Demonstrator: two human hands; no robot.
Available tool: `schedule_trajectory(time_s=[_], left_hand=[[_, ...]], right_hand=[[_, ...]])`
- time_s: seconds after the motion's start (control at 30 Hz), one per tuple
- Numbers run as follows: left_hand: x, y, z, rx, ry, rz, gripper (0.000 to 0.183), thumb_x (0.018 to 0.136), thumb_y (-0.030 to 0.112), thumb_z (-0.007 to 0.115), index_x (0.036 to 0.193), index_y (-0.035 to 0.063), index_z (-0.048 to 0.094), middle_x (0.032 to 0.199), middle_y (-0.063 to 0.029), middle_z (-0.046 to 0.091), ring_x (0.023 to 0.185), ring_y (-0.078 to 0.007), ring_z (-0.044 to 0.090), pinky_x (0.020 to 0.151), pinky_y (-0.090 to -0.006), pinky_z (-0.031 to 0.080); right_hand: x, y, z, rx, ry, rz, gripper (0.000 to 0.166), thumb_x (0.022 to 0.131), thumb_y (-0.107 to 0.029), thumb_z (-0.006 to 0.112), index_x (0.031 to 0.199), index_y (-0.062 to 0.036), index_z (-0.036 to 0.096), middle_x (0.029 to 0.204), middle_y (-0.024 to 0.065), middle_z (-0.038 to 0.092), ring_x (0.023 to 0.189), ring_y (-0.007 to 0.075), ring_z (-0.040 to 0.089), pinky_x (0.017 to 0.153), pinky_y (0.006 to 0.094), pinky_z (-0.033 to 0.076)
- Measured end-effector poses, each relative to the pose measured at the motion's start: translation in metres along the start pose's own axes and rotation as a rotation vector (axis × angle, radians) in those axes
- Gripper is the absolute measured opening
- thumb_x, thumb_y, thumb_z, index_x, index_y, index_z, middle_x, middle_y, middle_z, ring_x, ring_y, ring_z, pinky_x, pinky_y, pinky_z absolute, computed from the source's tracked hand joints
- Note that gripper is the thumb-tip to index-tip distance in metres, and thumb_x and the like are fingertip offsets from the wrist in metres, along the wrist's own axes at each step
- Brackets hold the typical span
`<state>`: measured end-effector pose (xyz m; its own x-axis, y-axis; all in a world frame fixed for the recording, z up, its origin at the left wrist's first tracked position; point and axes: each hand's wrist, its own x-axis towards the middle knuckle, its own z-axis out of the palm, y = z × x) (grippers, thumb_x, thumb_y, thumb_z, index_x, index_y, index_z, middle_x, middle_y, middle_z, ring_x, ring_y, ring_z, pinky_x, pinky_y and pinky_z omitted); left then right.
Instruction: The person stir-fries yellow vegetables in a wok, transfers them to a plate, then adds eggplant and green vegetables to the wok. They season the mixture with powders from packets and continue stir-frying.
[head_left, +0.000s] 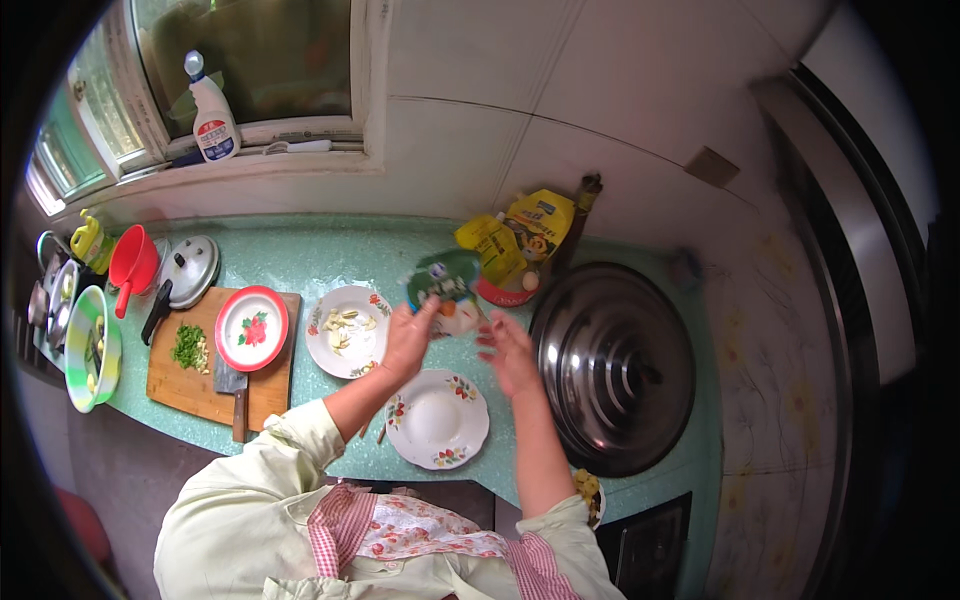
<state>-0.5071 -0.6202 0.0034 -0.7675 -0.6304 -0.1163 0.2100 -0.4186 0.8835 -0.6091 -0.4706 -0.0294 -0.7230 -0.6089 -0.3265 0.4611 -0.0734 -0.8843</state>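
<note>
My left hand (407, 339) grips a green printed plastic packet (442, 279), blurred, above the counter. My right hand (514, 354) is by the packet's lower right corner with its fingers partly spread and blurred. Whether it pinches the packet cannot be made out. Below the hands lies a white scalloped plate (437, 422) with strawberry decorations and nothing on it. To the left of my left hand, another floral plate (367, 360) carries sliced pale pieces (341, 330), perhaps garlic or ginger.
A large metal wok lid (600, 375) is at the right. Behind the hands stand yellow pouches (540, 221), a dark bottle (577, 225) and a red bowl (508, 294) with an egg (530, 280). A cutting board (176, 375) holds chopped greens (187, 345), a cleaver (238, 405) and a red-rimmed dish (251, 356).
</note>
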Motion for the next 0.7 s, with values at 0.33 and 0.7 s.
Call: schedule_trajectory(time_s=[0.33, 0.7], left_hand=[[0.105, 0.000, -0.062, 0.003, 0.153, 0.172, 0.022, 0.093, 0.021, 0.054, 0.106, 0.0035, 0.060, 0.097, -0.0021, 0.063, 0.082, -0.0097, 0.058, 0.073, -0.0266, 0.048], [0.152, -0.026, 0.010, -0.195, 0.222, 0.095, 0.022, 0.092, 0.019, 0.054, 0.107, 0.0034, 0.058, 0.100, -0.0036, 0.062, 0.085, -0.0114, 0.057, 0.075, -0.0277, 0.047]], right_hand=[[0.182, -0.012, 0.048, -1.606, 0.528, -0.561, 0.051, 0.068, -0.024, 0.070, 0.111, -0.0041, 0.051, 0.106, 0.0164, 0.054, 0.102, 0.0310, 0.051, 0.081, 0.0445, 0.045], [0.171, -0.029, -0.011, -1.351, 0.470, -0.774, 0.026, 0.071, -0.017, 0.065, 0.093, -0.0038, 0.057, 0.093, 0.0124, 0.059, 0.088, 0.0322, 0.056, 0.075, 0.0418, 0.048]])
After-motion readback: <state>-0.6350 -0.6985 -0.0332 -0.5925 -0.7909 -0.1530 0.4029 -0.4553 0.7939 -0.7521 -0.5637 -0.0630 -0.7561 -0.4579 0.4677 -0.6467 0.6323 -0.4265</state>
